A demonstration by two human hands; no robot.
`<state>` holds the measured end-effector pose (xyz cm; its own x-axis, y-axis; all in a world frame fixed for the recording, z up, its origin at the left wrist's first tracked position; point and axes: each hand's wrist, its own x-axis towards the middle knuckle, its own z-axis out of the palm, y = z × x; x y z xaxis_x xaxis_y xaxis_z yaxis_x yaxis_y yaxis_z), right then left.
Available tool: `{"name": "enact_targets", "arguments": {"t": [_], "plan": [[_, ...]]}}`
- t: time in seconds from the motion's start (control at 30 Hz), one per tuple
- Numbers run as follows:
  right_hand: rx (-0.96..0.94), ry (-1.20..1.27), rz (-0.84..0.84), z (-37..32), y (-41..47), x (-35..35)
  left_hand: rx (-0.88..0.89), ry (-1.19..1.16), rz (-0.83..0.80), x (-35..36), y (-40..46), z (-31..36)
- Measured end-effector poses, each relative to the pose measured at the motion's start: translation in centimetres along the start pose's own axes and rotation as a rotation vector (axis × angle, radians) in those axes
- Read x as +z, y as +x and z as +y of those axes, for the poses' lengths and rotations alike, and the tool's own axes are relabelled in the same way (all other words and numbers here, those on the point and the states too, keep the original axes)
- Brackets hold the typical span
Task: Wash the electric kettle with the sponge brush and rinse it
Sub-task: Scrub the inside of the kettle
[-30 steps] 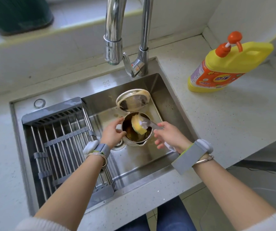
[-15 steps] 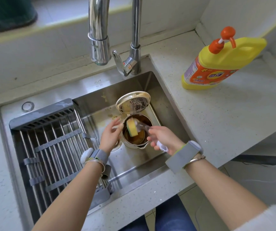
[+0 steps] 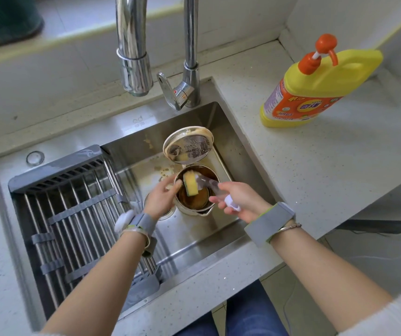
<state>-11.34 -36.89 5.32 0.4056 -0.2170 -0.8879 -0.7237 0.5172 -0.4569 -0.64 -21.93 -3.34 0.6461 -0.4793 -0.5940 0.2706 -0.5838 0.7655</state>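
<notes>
Kettle: electric kettle [image 3: 195,204] is standing upright in the sink [image 3: 221,117], lid open
Right hand: right hand [image 3: 239,200] fingers are clamping the sponge brush [image 3: 191,186] handle, sponge inside the kettle mouth
Left hand: left hand [image 3: 161,198] fingers are curling on the kettle's rim

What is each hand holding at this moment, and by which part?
The right hand holds the sponge brush by its clear handle. The left hand steadies the electric kettle, fingers at its rim.
</notes>
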Motion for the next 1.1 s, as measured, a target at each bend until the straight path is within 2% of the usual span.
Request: {"name": "enact_targets", "arguments": {"t": [0.03,0.1,0.17,0.2,0.23,0.27,0.33,0.4,0.47,0.53,0.63,0.7,0.8,0.83,0.87,0.93,1.03,1.1], "plan": [[-0.011,-0.081,-0.015,0.1,-0.1,0.3,-0.046,-0.073,-0.026,0.4,-0.6,-0.6],[-0.1,-0.459,-0.03,0.3,-0.2,0.7,-0.085,-0.226,-0.022,1.1,-1.1,-1.2],[-0.211,-0.954,-0.013,-0.5,-0.3,0.5,-0.077,-0.247,-0.004,1.6,-0.9,-0.6],[-0.257,-1.078,0.017,-1.0,0.0,0.5,-0.067,-0.216,-0.001,1.8,-0.7,-0.4],[-0.281,-1.079,0.036,-1.3,0.4,0.7,-0.064,-0.193,0.005,2.0,-0.6,-0.2],[-0.265,-0.949,0.037,-1.4,0.6,1.0,-0.065,-0.182,0.012,2.0,-0.4,-0.1],[-0.155,-0.513,0.035,-1.0,0.9,1.0,-0.063,-0.191,0.008,2.1,-0.2,-0.1],[-0.085,-0.288,0.005,-0.1,0.9,-0.1,-0.041,-0.194,0.02,2.3,-0.2,-0.3],[-0.074,-0.376,-0.029,-0.2,0.5,-1.7,-0.007,-0.13,0.037,2.3,-0.2,-0.1],[-0.135,-0.663,-0.063,-1.5,-0.6,-2.7,0.036,-0.002,0.055,2.2,0.0,-0.2],[-0.385,-1.374,-0.078,-3.6,-2.0,-3.9,0.045,0.162,0.04,1.9,0.1,-0.5],[-0.586,-1.8,0.028,-4.2,-2.4,-4.4,0.031,0.246,-0.001,2.2,-0.1,-0.4],[-1.092,-2.091,0.135,-3.4,-1.7,-4.0,0.073,0.391,-0.026,2.3,-0.1,0.1],[-1.227,-2.12,0.156,-2.7,-1.4,-4.2,0.077,0.412,-0.022,2.4,-0.1,0.4],[-1.266,-2.113,0.174,-1.9,-1.2,-4.5,0.072,0.411,-0.016,2.4,0.1,0.5],[-1.109,-2.066,0.206,-0.7,-1.4,-4.5,0.071,0.401,-0.007,2.3,0.2,0.7],[-0.698,-1.727,0.172,-0.4,-2.2,-4.3,0.105,0.456,0.001,2.5,-0.3,1.1],[-0.694,-1.673,0.237,-1.3,-1.9,-4.0,0.126,0.483,0.014,2.6,-0.6,1.2]]}}
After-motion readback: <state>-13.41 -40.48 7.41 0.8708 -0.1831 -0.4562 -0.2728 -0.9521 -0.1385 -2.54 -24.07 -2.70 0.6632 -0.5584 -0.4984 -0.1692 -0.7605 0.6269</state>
